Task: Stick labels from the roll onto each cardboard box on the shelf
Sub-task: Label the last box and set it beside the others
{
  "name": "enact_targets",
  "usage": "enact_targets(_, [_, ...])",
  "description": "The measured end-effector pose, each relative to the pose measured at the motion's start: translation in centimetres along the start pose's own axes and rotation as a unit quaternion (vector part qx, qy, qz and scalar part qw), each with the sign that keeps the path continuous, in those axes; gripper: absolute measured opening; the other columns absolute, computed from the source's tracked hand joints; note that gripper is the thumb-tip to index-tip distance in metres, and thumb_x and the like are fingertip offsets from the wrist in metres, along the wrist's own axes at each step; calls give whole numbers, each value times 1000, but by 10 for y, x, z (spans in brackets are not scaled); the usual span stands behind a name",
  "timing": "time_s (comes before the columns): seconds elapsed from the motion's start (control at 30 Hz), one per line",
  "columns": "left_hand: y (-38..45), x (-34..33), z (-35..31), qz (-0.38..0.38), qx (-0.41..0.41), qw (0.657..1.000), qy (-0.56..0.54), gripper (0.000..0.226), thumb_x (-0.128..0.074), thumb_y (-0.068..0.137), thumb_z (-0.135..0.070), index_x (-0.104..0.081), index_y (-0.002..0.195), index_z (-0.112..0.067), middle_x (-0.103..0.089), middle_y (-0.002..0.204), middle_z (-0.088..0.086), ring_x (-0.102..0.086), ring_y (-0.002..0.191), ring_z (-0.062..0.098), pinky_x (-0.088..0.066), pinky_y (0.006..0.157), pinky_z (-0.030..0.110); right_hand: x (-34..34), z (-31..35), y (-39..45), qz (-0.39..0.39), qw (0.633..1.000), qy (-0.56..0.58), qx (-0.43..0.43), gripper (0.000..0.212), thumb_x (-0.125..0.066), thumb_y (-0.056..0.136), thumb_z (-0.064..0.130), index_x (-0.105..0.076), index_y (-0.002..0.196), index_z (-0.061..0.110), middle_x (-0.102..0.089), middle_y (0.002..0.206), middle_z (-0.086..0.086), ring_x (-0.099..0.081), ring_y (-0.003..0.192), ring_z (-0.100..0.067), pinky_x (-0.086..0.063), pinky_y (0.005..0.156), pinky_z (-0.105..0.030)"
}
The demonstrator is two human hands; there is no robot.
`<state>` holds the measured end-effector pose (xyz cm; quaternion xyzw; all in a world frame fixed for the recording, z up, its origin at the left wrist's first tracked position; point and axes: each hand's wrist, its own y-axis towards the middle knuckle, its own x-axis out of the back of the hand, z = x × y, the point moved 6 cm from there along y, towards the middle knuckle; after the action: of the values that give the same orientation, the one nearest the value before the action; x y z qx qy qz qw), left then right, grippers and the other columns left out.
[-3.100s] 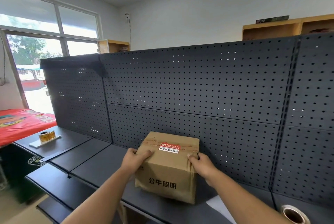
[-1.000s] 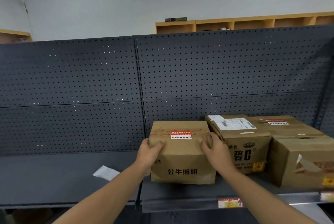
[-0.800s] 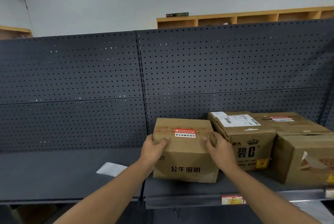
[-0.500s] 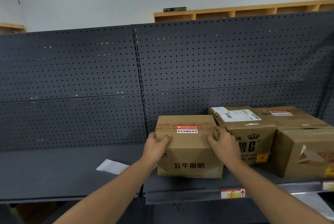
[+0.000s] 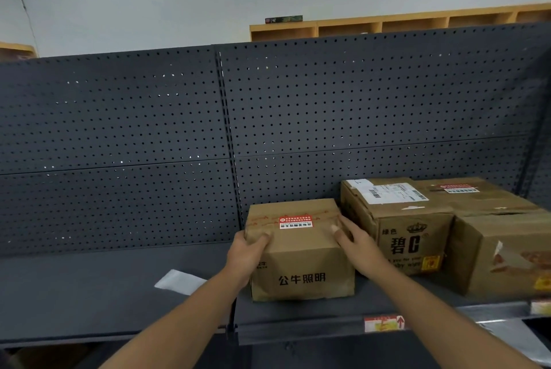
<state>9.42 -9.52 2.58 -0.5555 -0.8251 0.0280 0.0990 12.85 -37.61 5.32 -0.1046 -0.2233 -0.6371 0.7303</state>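
A small cardboard box (image 5: 301, 261) with black printed characters stands on the dark metal shelf (image 5: 298, 313). A red and white label (image 5: 295, 222) is stuck on its top. My left hand (image 5: 247, 255) grips the box's upper left corner, thumb on top. My right hand (image 5: 356, 245) presses against its upper right edge. To the right stand a box with a white shipping slip (image 5: 411, 237) and a larger box (image 5: 507, 252) carrying a red and white label (image 5: 456, 189). The label roll is out of view.
A dark pegboard back panel (image 5: 119, 145) rises behind the shelf. A white paper scrap (image 5: 179, 281) lies on the shelf left of the small box. A red and yellow tag (image 5: 384, 323) is on the shelf's front edge. Wooden cubbies (image 5: 387, 24) line the far wall.
I carried the small box from the left part of the shelving to the right and set it down beside the other boxes. Over the last second it has slid slightly further back.
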Motion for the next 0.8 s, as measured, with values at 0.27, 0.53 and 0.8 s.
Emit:
enact_targets(0.27, [-24,3,20,-18,-6,999,-47,59,-44,102,-59,-38,151,-27,-47,142,-2,-52,120,20,-47,99,40,-5,-19,-20,65,994,89,-22,79,-61,95,57,-25,160,28,-45,147,13,-44,126,-4,-42,94,-17])
enact_targets(0.53, [-50,-5,12,-13,-60,997,-41,64,-38,101,-63,-35,156,-29,-40,124,-14,-44,121,13,-38,106,35,-4,-29,-20,102,992,67,-13,82,-76,88,44,-28,154,33,-49,135,21,-50,116,6,-50,88,-13])
enact_targets(0.8, [-36,-3,6,-20,-54,998,11,66,-39,101,-64,-39,154,-25,-50,132,-5,-50,125,20,-40,116,49,-2,-27,-7,85,996,26,10,75,-73,89,46,-38,152,26,-52,133,20,-47,132,-8,-45,99,-20])
